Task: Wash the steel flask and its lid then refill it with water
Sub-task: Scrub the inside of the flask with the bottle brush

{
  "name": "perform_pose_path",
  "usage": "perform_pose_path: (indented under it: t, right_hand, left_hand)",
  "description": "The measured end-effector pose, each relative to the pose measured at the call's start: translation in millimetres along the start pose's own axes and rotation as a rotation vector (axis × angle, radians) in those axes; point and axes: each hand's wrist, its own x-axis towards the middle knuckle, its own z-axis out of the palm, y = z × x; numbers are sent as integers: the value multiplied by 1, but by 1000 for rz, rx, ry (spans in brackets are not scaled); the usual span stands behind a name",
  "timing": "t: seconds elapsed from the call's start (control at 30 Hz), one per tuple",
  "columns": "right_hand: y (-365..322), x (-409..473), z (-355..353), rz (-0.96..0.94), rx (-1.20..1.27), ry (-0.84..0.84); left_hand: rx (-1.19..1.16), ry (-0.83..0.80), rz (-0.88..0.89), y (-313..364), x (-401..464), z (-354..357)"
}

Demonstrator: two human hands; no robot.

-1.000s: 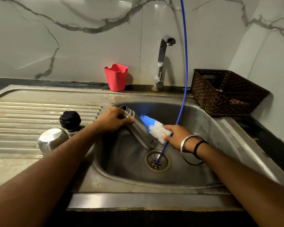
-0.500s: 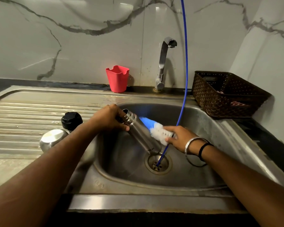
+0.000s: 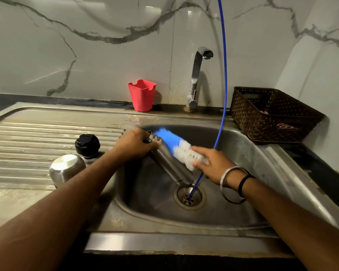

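Note:
The steel flask (image 3: 169, 165) lies tilted over the sink basin (image 3: 243, 153), its open mouth up at the left and its base near the drain (image 3: 189, 196). My left hand (image 3: 134, 144) grips the flask just below the neck. My right hand (image 3: 211, 165) holds a blue and white bottle brush (image 3: 177, 146), whose bristles lie along the flask's upper side. A black stopper lid (image 3: 87, 144) and an upturned steel cup lid (image 3: 67, 169) stand on the ribbed drainboard (image 3: 37, 137) to the left.
A thin blue hose (image 3: 224, 75) hangs from above into the drain. The tap (image 3: 197, 75) stands behind the basin with a red plastic cup (image 3: 142, 94) to its left. A brown woven basket (image 3: 270, 114) sits on the counter at the right.
The brush has slid up along the flask toward its mouth. My left hand has kept its grip on the flask.

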Motion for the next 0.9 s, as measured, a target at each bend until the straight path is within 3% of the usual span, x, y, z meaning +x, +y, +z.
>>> perform_pose_path:
  t: [0.1,0.27,0.37,0.53,0.7,0.9]
  right_hand:
    - [-11,1,6,-75,160,5]
    - [1,0,6,189,34,-137]
    - [7,-3,1,304,241,-119]
    - [2,-5,-8,471,531,-112]
    - [-7,-9,-11,504,629,-144]
    - [-9,-9,-10,490,662,-142]
  left_hand:
    - [-115,-21,-48,1,0,1]
    - [-138,33,59,22,-7,-2]
    - [-207,168,70,25,-6,-9]
    - [-495,301,-99,4,0,-12]
    - [-693,319,-201,10,-1,-23]
    - [-669,289,-151,22,-6,-33]
